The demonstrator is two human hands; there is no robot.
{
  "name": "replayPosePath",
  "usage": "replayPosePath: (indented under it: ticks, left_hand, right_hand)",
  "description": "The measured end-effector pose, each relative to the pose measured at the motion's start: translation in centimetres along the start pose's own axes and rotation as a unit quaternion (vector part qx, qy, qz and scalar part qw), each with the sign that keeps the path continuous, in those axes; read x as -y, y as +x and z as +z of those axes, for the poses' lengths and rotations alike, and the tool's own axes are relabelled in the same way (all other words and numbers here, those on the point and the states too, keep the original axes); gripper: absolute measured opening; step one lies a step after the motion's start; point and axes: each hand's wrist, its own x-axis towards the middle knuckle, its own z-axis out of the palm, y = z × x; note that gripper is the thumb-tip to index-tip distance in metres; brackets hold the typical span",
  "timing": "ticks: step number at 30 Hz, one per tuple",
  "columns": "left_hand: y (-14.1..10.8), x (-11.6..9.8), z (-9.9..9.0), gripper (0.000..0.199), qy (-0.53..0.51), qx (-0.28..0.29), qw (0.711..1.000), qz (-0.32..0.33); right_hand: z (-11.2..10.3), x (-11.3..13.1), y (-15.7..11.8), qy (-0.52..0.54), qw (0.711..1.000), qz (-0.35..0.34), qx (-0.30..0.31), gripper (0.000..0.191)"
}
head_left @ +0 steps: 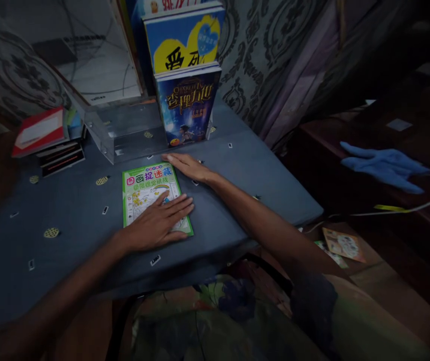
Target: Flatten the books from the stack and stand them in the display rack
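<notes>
A thin book with a green border (147, 193) lies flat on the dark blue tablecloth (83, 240), its cover showing coloured Chinese characters and a rainbow. Across its lower part rests my left hand (158, 220), palm down with fingers stretched to the right, hiding much of the cover picture. My right hand (188, 167) is at the book's upper right corner, fingers extended and fingertips by the top edge. Neither hand is wrapped around anything. Behind the book, a dark blue book with gold lettering (190, 108) stands upright.
A blue and yellow book (185, 37) stands behind the dark one, beside a clear plastic stand (100, 133). A red book (40, 131) tops a small pile at left. To the right lie a blue glove (386, 163) and a cable (380, 212). Booklets (345, 244) lie below the table edge.
</notes>
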Motion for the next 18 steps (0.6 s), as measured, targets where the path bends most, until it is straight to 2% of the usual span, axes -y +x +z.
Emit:
replayPosePath:
  ticks: [5,9,18]
  left_hand:
    - [-1.0,-2.3,0.4,0.070,-0.016,0.000,0.999,0.042]
    - [-1.3,-3.2,0.5,0.069,-0.009,-0.010,0.997,0.070]
    - [-1.8,-3.9,1.3,0.071,0.027,-0.031,0.998,0.054]
  right_hand:
    - [0.1,-0.1,0.0,-0.013,1.000,0.001,-0.001,0.060]
    - [0.2,0.1,-0.1,-0.011,1.000,0.001,-0.002,0.058]
    - [0.3,0.1,-0.4,-0.038,0.999,-0.011,-0.008,0.059]
